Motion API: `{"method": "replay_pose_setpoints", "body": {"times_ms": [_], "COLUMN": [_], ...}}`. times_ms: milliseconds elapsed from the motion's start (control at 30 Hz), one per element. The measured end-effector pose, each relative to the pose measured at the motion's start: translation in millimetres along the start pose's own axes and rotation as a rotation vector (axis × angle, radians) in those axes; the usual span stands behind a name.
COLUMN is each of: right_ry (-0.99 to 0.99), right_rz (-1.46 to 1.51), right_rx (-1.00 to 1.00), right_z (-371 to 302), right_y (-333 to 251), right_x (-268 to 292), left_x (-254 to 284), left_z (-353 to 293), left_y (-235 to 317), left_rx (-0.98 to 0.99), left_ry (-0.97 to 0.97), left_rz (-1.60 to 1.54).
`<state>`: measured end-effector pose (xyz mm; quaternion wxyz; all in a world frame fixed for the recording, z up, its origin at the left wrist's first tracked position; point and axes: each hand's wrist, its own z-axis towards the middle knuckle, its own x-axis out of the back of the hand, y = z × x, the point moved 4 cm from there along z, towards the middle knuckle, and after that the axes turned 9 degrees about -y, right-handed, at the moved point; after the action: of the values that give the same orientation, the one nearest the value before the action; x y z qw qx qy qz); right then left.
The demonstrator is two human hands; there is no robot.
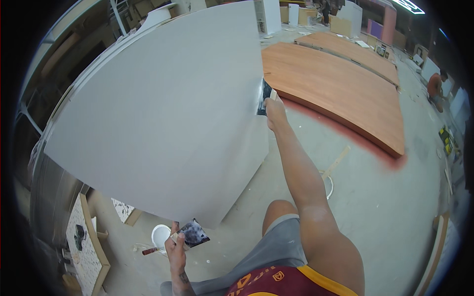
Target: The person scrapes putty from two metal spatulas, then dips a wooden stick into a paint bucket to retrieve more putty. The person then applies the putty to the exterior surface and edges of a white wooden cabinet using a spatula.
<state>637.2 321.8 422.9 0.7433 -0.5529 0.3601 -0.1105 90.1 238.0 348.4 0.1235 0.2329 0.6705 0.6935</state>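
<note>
Just beside the left hand (pixel 177 249), a bucket (pixel 155 237) looks white inside.

Right arm (pixel 310 182) outstretched; left fingers (pixel 180 239) low, apparently curled.

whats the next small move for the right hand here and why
I'd probably draw the dark scraper a little way along the right edge of the pale panel: the right hand seems to hold its blade against that edge, where a whitish patch shows beside it. The left hand holds the smeared scraper near the panel's lower edge.
</note>
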Motion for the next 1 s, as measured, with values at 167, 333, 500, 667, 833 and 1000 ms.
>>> {"method": "replay_pose_setpoints", "body": {"times_ms": [167, 333, 500, 667, 833, 1000], "right_ry": [-0.009, -0.158, -0.207, -0.347, -0.408, -0.485], "right_rz": [-0.356, -0.402, -0.597, -0.704, -0.618, -0.641], "right_rx": [0.248, 0.342, 0.445, 0.662, 0.453, 0.488], "right_z": [-28.5, -97.9, -178.5, -270.4, -335.9, -377.4], "right_y": [-10.6, -1.5, -2.3, 8.3, 30.5, 39.3], "right_x": [-7.7, -72.9, -128.6, -195.7, -237.6, -257.0], "left_x": [-10.2, 7.3, 0.9, 3.5, 7.7, 19.6], "left_z": [6.5, 5.3, 13.2, 14.5, 15.5, -1.0], "left_y": [-5.3, -14.3, -19.9, -18.2, -24.4, -55.9], "left_rx": [-0.039, -0.009, -0.049, -0.162, -0.171, -0.088], "left_ry": [-0.057, -0.068, -0.136, -0.212, -0.288, -0.335], "left_rz": [-0.044, -0.041, -0.104, -0.163, -0.145, 0.094]}}
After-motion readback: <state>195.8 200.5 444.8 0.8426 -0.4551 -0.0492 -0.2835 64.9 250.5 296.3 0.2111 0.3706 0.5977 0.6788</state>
